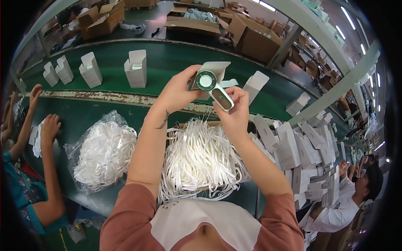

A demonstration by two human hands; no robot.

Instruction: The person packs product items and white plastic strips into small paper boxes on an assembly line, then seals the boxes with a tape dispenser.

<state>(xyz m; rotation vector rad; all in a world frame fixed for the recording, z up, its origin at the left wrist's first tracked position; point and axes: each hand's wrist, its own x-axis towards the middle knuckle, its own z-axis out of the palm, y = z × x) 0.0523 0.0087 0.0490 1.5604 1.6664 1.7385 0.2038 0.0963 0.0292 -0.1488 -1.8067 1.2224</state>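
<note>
Both hands clamp 1 small green fan (pixel 211 85); its handle slants down-right into the right hand (pixel 234 111), left hand (pixel 178 92) gripping the head.

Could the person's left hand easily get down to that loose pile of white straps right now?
Probably not at once: the left hand is busy holding the small green fan with the right hand. The pile of white straps lies uncovered just below, so the way is otherwise free.

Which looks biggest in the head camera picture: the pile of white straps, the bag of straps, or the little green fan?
1. Pile of white straps.
2. Clear bag of straps, somewhat smaller.
3. Little green fan, smallest, though both hands hold it raised nearer the camera.
</note>
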